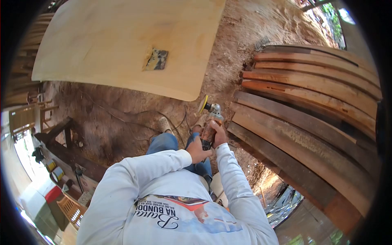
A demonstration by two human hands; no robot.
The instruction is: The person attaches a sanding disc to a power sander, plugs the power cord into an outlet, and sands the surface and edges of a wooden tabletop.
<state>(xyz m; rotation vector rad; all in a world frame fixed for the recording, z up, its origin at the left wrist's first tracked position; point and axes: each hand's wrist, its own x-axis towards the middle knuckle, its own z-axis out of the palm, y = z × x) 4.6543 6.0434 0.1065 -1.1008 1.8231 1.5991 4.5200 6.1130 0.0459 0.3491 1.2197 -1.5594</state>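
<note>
An angle grinder (209, 132) with a yellow backing disc (203, 103) is held in front of my body. My left hand (198, 152) is closed around the rear of its dark body. My right hand (219, 132) grips it farther forward, near the metal gear head (215, 108). The disc stands tilted on edge, just off the near right corner of a large pale wooden panel (122, 36). On that panel lies a small, dark, patterned piece of sheet material (157, 60), apart from both hands.
Stacked wooden planks (302, 122) fill the right side. A thin cable (122, 119) runs across the dirt floor (102, 143) near my feet. At left are a dark wooden frame (67, 147) and a slatted wooden chair (71, 210).
</note>
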